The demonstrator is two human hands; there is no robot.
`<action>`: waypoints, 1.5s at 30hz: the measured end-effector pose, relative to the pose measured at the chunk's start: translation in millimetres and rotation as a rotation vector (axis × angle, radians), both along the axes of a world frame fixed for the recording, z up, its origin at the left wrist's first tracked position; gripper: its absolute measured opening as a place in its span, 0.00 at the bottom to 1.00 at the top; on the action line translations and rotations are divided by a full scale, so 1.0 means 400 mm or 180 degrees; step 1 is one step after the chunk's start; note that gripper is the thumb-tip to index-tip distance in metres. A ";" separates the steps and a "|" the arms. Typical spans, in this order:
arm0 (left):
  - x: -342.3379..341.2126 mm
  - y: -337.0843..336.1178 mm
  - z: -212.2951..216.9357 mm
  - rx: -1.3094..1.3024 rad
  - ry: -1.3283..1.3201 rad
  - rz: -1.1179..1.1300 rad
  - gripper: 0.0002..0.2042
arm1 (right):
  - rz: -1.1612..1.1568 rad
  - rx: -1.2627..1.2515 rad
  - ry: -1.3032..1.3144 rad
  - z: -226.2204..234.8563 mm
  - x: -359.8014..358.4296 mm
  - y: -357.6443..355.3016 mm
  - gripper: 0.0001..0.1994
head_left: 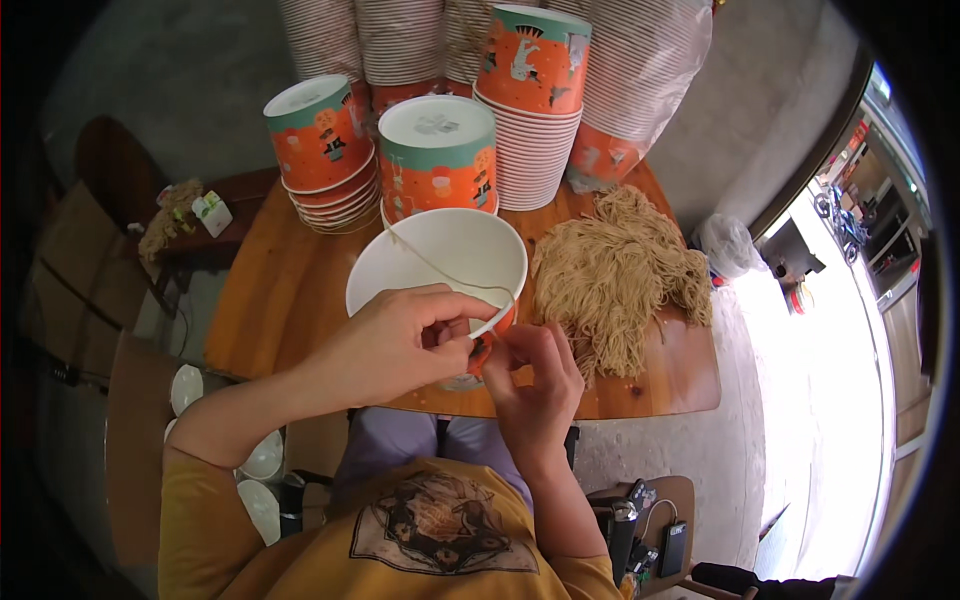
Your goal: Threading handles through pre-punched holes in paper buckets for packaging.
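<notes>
A large paper bucket (pixel 440 250) lies tipped on the table in front of me, its white mouth facing up and toward me. Across that mouth a thin tan cord (pixel 432 262) runs to the right rim, then drops over it toward my fingers. My left hand (pixel 415 335) reaches over the near rim, thumb and fingers closed on the bucket's edge. Just outside the rim, my right hand (pixel 537 380) is closed in a pinch where the cord comes down. The fingertips partly hide what they grip, and a bit of the orange printed wall shows between the hands.
A heap of tan cords (pixel 620 275) spreads over the right side of the wooden table (pixel 270 310). Behind stand upturned orange-and-green bucket stacks (pixel 437 150) and plastic-wrapped stacks (pixel 650 70). White bowls (pixel 262 457) sit low at left; a bright doorway (pixel 820 380) opens at right.
</notes>
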State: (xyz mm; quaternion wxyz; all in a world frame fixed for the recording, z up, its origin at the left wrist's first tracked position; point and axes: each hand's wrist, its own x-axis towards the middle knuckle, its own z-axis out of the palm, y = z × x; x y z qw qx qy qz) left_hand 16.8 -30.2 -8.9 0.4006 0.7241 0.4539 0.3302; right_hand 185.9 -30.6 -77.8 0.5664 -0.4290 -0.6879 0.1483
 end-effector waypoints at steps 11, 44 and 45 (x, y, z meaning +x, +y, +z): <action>0.037 0.005 -0.003 -0.0337 0.0058 -0.0119 0.13 | -0.0026 -0.0074 -0.0008 -0.018 0.029 -0.002 0.10; 0.051 0.116 -0.039 -0.0344 -0.0473 -0.0119 0.06 | 0.0826 -0.1669 -0.0178 0.073 0.091 0.080 0.07; 0.051 0.113 -0.048 -0.0333 -0.0488 -0.0126 0.06 | 0.0816 -0.1659 -0.0193 0.069 0.088 0.081 0.07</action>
